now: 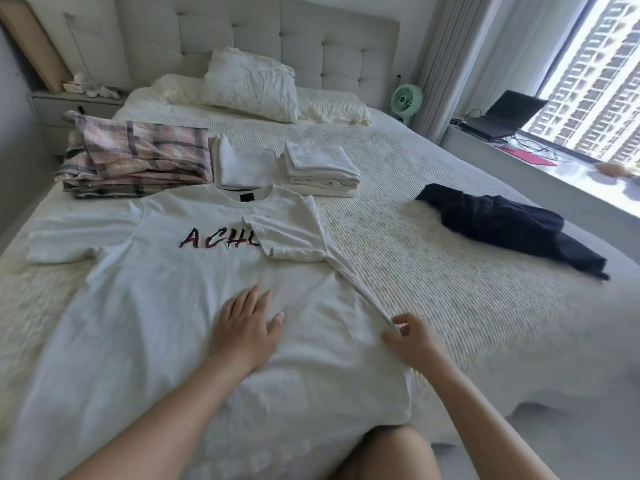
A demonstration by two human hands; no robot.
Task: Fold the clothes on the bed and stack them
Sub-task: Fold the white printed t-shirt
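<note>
White T-shirt [166, 306] lay flat on the ribbed bed [433, 271]; left hand [247, 327] pressed it, fingers straight, while right hand [410, 339] pinched its folded edge. Beyond the shirt: plaid stack [138, 157], white folded stacks [322, 168], tufted headboard [277, 39]; dark garment [502, 223] to the shirt's right.

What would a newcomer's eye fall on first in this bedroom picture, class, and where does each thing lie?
First, the white T-shirt with dark lettering, spread across the near bed, its right side folded in; the left hand presses flat on it and the right hand pinches its folded edge. Next, the dark garment lying unfolded to the right, and the plaid stack behind the shirt.
</note>
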